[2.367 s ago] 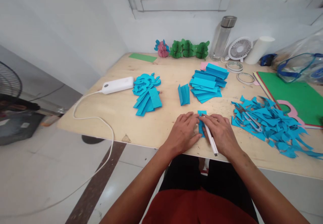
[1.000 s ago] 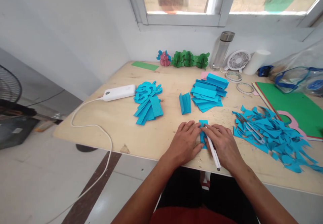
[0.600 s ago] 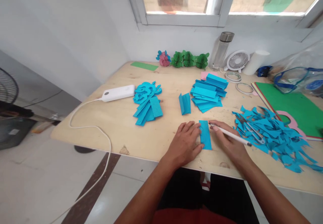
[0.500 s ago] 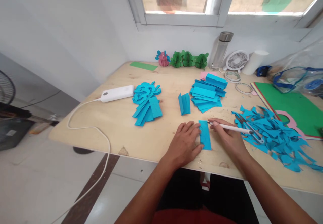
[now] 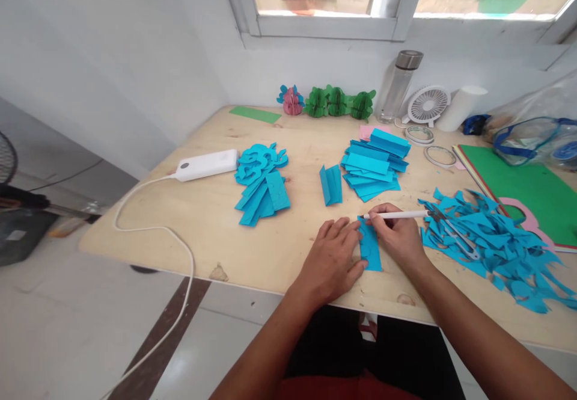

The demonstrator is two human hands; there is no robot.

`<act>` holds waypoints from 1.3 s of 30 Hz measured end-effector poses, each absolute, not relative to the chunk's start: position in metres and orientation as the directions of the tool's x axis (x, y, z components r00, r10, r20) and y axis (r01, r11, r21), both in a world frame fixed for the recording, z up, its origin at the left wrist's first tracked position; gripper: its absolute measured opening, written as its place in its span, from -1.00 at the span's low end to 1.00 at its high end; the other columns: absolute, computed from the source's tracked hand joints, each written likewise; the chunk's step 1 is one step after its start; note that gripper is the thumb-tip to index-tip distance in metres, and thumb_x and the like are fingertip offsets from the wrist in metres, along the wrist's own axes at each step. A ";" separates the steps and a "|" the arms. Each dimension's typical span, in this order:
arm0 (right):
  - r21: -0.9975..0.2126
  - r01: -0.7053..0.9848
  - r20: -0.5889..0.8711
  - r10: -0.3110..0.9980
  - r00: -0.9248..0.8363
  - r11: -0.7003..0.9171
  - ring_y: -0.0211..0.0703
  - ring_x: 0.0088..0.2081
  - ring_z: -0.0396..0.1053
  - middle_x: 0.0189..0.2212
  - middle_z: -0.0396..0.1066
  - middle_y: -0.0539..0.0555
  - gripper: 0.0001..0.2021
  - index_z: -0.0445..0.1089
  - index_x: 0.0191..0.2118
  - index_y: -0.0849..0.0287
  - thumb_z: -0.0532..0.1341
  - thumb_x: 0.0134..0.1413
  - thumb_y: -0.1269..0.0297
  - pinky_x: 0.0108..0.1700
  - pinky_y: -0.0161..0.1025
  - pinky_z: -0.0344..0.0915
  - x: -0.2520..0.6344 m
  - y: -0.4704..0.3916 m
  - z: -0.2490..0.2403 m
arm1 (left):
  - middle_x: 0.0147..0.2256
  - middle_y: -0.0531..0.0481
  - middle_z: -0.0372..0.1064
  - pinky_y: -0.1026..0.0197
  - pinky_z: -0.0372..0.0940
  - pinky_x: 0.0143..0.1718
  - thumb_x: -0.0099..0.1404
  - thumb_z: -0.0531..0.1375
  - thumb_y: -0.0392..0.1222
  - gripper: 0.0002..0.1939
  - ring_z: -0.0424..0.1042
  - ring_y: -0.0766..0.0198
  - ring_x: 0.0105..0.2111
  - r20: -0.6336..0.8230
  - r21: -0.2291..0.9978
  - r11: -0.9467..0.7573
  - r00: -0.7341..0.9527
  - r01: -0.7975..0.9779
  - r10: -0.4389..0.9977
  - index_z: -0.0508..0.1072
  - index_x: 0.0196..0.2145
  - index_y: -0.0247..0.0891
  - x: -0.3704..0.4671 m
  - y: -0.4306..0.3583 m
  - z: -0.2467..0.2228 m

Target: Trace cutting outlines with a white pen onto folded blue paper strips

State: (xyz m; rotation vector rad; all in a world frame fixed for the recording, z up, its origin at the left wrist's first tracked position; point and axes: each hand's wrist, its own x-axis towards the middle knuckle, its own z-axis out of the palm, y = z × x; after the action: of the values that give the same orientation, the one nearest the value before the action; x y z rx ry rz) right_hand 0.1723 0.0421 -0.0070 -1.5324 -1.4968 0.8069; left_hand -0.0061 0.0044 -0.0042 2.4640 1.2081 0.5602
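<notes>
My right hand (image 5: 399, 234) grips a white pen (image 5: 401, 214), its tip at the top end of a narrow blue paper strip (image 5: 370, 251). Curved lines show on the strip, which lies on the table near its front edge. Flat beside it, my left hand (image 5: 331, 258) has its fingers stretched out, with fingertips and thumb touching the strip's left edge. Just beyond the hands stands a folded blue paper piece (image 5: 331, 184). A stack of folded blue papers (image 5: 372, 165) lies farther back. To the left, blue strips with drawn lines (image 5: 265, 198) lie beside curvy blue cutouts (image 5: 260, 162).
Blue paper scraps (image 5: 491, 243) heap at the right, with scissors (image 5: 460, 237) on them. Behind are tape rolls (image 5: 419, 135), a glass bottle (image 5: 399, 87), a small fan (image 5: 427, 105) and green paper crafts (image 5: 337, 102). A white power bank (image 5: 207, 165) trails a cable at left.
My right hand and the pen have moved left over the strip's top, and the pen lies more level. More lines show on the strip. My left hand stays beside it.
</notes>
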 end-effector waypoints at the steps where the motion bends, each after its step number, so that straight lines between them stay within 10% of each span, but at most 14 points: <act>1: -0.887 0.459 0.101 0.992 0.080 0.053 -0.15 -0.44 0.44 -0.48 0.51 0.02 -0.86 0.39 -0.35 0.12 0.18 0.02 0.18 -0.44 -0.28 0.27 0.172 0.042 -0.007 | 0.23 -0.14 0.20 -0.13 -0.03 0.29 0.31 0.16 -0.08 -0.64 0.05 -0.02 0.29 0.196 0.460 -0.581 0.561 0.671 0.804 0.31 0.01 -0.26 -0.006 0.004 -0.004; 39: -0.809 0.577 0.163 0.986 0.035 0.113 -0.21 -0.49 0.31 -0.51 0.43 0.00 -0.83 0.39 -0.37 0.12 0.15 0.06 0.15 -0.44 -0.29 0.22 0.170 0.035 0.002 | 0.24 -0.09 0.19 -0.16 -0.02 0.27 0.32 0.16 -0.10 -0.61 0.07 -0.02 0.27 0.192 0.437 -0.601 0.583 0.669 0.789 0.31 0.08 -0.18 -0.007 0.004 -0.002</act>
State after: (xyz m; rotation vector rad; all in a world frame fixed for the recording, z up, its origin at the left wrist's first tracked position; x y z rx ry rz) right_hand 0.1696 0.0347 0.0019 -1.5554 -1.6355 0.6838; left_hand -0.0067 0.0042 -0.0016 2.4983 1.1902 0.5330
